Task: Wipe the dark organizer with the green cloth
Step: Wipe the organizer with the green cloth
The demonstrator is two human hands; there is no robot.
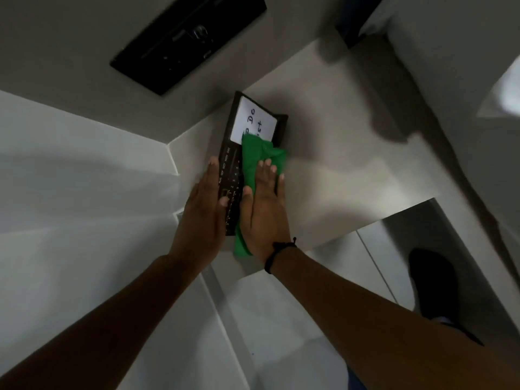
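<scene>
The dark organizer (pixel 231 175) lies flat on a pale surface, with printed month names and numbers along its strip and a white handwritten card (pixel 253 119) at its far end. The green cloth (pixel 260 156) is spread over the organizer's right part. My right hand (pixel 263 204) presses flat on the cloth, fingers extended. My left hand (pixel 204 209) lies flat against the organizer's left edge, fingers straight, thumb on the dark strip. The organizer's right half is hidden under the cloth and my right hand.
The pale counter (pixel 337 170) ends in an edge near my right wrist. A black wall panel (pixel 188 38) sits above at the left. A black-shoed foot (pixel 433 282) stands on the floor below at the right.
</scene>
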